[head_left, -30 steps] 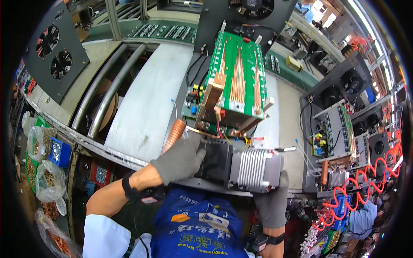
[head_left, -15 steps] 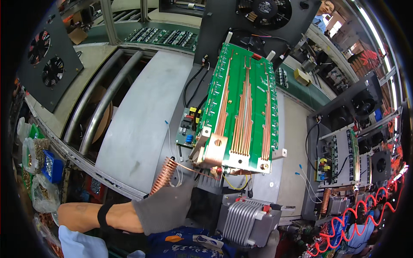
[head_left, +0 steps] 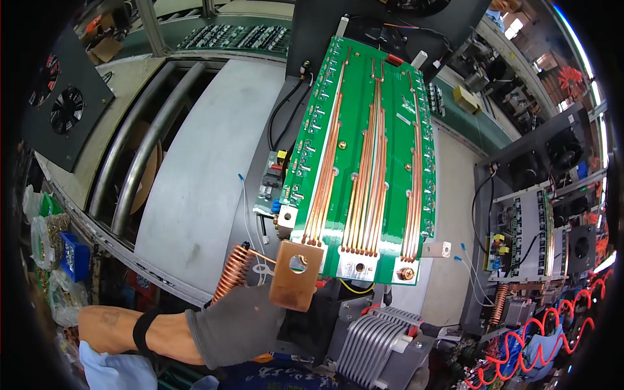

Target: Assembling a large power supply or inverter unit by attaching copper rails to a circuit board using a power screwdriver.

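A long green circuit board (head_left: 390,156) with copper strips along it stands before me, its near end raised toward me. A copper plate (head_left: 291,279) with a round hole sits at its near left corner. My left hand (head_left: 240,325), in a grey glove, reaches in below that plate beside a copper coil (head_left: 233,273). Its fingers are hidden behind the plate, so their grip does not show. Right of it stands a grey finned block (head_left: 377,344) with silver ribs. Only a sliver of my right hand (head_left: 420,376), grey-gloved, appears at the block's lower right; its fingers are hidden.
White wires (head_left: 246,208) hang left of the board near a small circuit board (head_left: 268,185). Metal rollers (head_left: 153,143) and a fan panel (head_left: 68,110) are at the left. A similar open chassis (head_left: 520,227) stands at the right, beside a red coiled hose (head_left: 539,331).
The board's near end has come up closer to me, and the copper plate now covers part of my left hand's surroundings. My left hand has shifted slightly down and left.
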Action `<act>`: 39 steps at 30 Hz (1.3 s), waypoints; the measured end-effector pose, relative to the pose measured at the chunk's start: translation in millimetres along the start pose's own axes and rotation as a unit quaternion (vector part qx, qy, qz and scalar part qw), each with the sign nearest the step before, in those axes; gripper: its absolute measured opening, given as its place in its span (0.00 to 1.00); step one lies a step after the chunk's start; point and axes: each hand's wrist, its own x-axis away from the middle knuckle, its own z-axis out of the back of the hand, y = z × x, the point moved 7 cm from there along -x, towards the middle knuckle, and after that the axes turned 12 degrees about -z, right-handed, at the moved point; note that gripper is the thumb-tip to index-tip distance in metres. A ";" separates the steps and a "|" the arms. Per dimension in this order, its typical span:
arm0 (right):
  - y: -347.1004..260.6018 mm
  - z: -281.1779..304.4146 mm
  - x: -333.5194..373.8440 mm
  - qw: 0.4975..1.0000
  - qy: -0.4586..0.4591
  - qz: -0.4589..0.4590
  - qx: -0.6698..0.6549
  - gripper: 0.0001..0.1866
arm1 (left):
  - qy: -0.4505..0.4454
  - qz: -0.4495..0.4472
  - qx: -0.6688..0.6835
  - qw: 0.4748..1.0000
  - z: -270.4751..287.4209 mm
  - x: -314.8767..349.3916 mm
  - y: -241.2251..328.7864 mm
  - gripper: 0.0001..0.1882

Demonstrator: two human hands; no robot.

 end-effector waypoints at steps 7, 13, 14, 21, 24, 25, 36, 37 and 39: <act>-6.4 3.8 -11.0 0.998 0.009 0.020 0.065 0.34 | 0.042 0.065 0.008 0.997 6.9 -10.6 -7.9 0.13; -6.9 -2.9 -9.8 0.994 -0.001 0.031 0.108 0.39 | -0.038 0.149 0.170 0.973 -10.0 -11.6 -10.1 0.38; -5.5 -5.4 -10.6 0.994 -0.002 0.038 0.106 0.40 | -0.078 0.183 0.158 0.967 -16.6 -12.1 -13.4 0.39; -0.1 -7.7 -20.3 0.992 0.007 0.098 0.085 0.30 | -0.127 0.212 0.118 0.962 -29.7 2.1 -5.4 0.32; -1.4 -5.5 -21.5 0.987 0.039 0.109 0.114 0.29 | -0.051 0.212 0.174 0.960 -24.1 10.8 -3.3 0.29; -2.4 -6.2 -20.8 0.984 0.048 0.116 0.123 0.30 | -0.034 0.225 0.193 0.954 -24.3 12.5 -4.1 0.28; -0.5 -34.0 -27.2 0.954 0.098 0.200 0.203 0.38 | 0.097 0.240 0.227 0.939 -7.3 16.3 1.6 0.37; 1.4 -33.2 -27.2 0.955 0.083 0.190 0.215 0.38 | 0.106 0.182 0.234 0.949 -10.2 15.3 13.8 0.39; 2.4 -29.1 -22.6 0.950 0.063 0.190 0.239 0.39 | 0.108 0.110 0.221 0.963 -15.3 13.2 30.1 0.44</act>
